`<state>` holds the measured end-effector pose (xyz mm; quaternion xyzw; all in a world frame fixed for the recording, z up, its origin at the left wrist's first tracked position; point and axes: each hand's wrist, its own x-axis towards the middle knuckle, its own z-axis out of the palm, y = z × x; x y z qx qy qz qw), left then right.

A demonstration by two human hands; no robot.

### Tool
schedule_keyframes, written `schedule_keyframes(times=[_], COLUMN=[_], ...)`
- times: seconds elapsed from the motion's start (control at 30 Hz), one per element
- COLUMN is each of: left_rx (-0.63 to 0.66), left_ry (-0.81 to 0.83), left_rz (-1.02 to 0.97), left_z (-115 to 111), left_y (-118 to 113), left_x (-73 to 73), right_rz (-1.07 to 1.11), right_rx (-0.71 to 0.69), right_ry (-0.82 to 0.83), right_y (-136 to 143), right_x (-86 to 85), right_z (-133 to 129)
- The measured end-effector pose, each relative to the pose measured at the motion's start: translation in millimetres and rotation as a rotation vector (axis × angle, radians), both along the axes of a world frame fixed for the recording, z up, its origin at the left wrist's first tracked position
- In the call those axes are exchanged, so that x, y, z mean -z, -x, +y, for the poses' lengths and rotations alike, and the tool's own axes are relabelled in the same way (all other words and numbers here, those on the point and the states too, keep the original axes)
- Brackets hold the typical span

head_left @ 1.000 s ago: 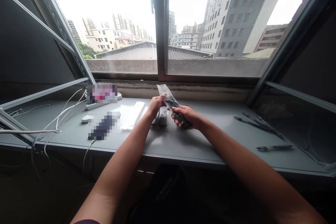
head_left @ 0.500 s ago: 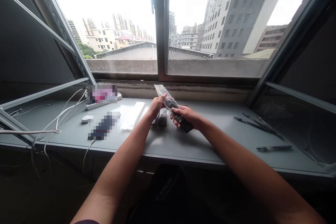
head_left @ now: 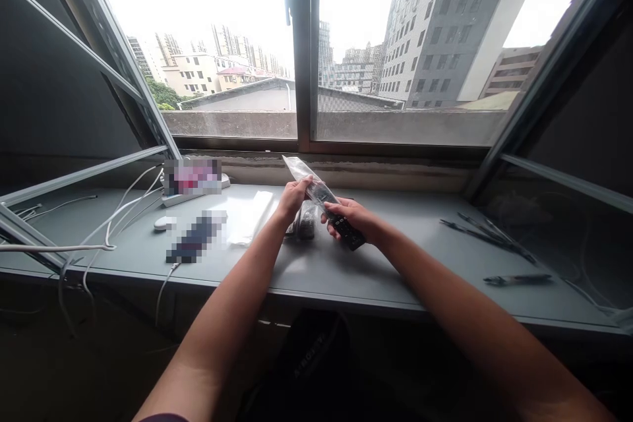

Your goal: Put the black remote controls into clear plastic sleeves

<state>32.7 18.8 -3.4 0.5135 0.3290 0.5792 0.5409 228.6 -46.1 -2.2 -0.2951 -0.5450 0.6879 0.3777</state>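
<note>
Over the desk I hold a black remote control (head_left: pixel 350 234) at a slant, its near end bare with buttons showing. A clear plastic bag (head_left: pixel 299 170) covers its far part and extends beyond it towards the window. My left hand (head_left: pixel 293 199) is closed on the bag, thumb on top. My right hand (head_left: pixel 356 215) grips the remote's middle, its thumb across the top near the bag's edge. Beneath and behind the hands lies a dark, plastic-wrapped item (head_left: pixel 306 229), partly hidden.
White plastic sleeves (head_left: pixel 252 219) lie on the grey desk (head_left: pixel 395 277), left of my hands. Further left are a blurred dark object (head_left: pixel 195 239), a white mouse-like item (head_left: pixel 164 223), a power strip (head_left: pixel 225 181) and white cables. Several pens (head_left: pixel 517 280) lie at right.
The bag has slid a little up and left along the remote. More of the remote's buttons now show at its near end. My hands have barely moved.
</note>
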Motion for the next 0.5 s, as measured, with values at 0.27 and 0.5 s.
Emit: schedule_keyframes(times=[0.27, 0.5], left_rx=[-0.011, 0.057], left_ry=[0.006, -0.028], left_rz=[0.015, 0.061], left_z=[0.4, 1.2], left_y=[1.4, -0.2], left_x=[1.9, 3.8], right_rz=[-0.003, -0.008], right_rx=[0.021, 0.045], right_ry=[-0.027, -0.042], right_y=[1.1, 1.0], right_x=[1.4, -1.8], right_z=[0.8, 0.2])
